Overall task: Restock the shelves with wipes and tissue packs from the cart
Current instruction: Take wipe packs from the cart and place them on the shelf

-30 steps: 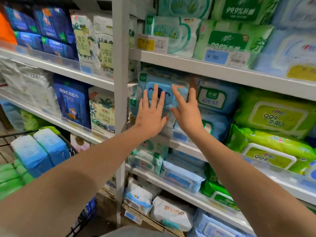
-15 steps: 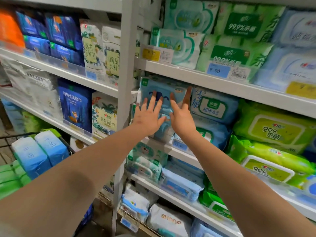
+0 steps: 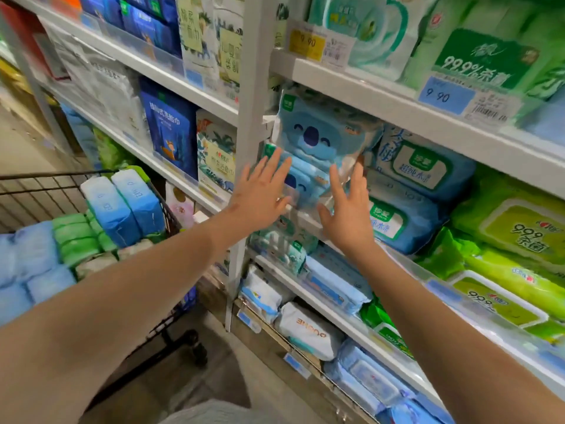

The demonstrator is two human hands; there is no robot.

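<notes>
Both of my hands are open and flat, holding nothing: my left hand (image 3: 264,194) and my right hand (image 3: 347,212) have the fingers spread in front of the blue koala wipes pack (image 3: 318,139) in the centre of the frame. Whether my fingertips touch the pack, I cannot tell. The white shelving (image 3: 397,108) fills the upper and right part of the frame, with a white upright post (image 3: 253,117) just left of my hands. The wire cart (image 3: 166,209) stands in the lower left, with blue tissue packs (image 3: 122,203) upright in it and green packs (image 3: 76,240) beside them. The koala pack stands upright on the middle shelf, against the post. Right of it lie two blue wipes packs with green labels (image 3: 422,169), stacked, and further right green wipes packs (image 3: 513,231). A yellow price tag (image 3: 307,44) and a blue price tag (image 3: 444,94) hang on the shelf edge above.
</notes>
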